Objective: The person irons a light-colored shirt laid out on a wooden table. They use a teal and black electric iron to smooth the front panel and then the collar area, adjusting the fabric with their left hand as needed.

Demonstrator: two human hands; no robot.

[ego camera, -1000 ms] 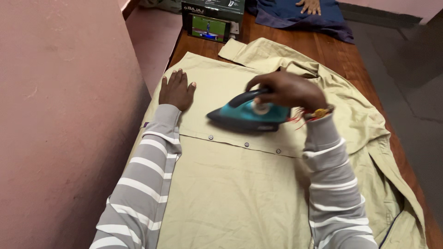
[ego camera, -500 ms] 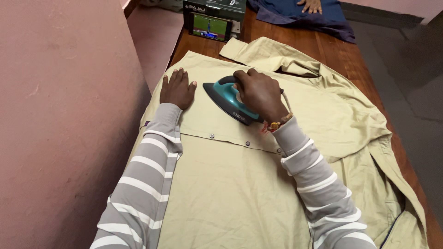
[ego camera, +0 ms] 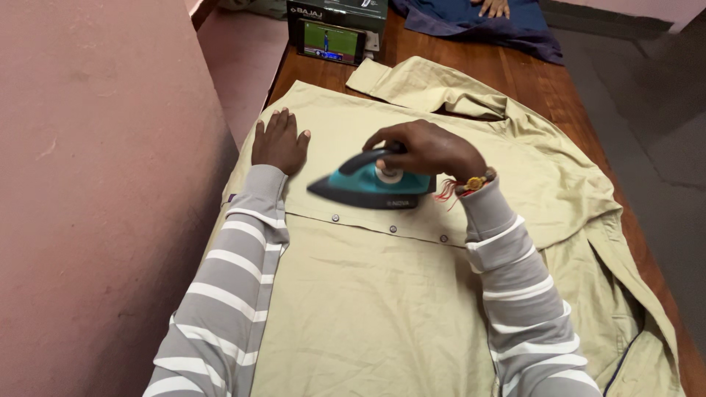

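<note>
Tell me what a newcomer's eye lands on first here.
The teal iron stands out first, gripped by the right hand at the middle of the khaki shirt spread over the wooden table. The left hand presses flat on the shirt beside the iron's tip. At the far end, a lit phone screen leans against a dark box.

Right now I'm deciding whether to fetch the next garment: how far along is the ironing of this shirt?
Done: the khaki shirt lies flat below the button row. In hand: the right hand grips the teal iron just above those buttons, while the left hand presses the cloth flat. Left: the collar and the right side are rumpled and bunched toward the wooden table edge.
</note>
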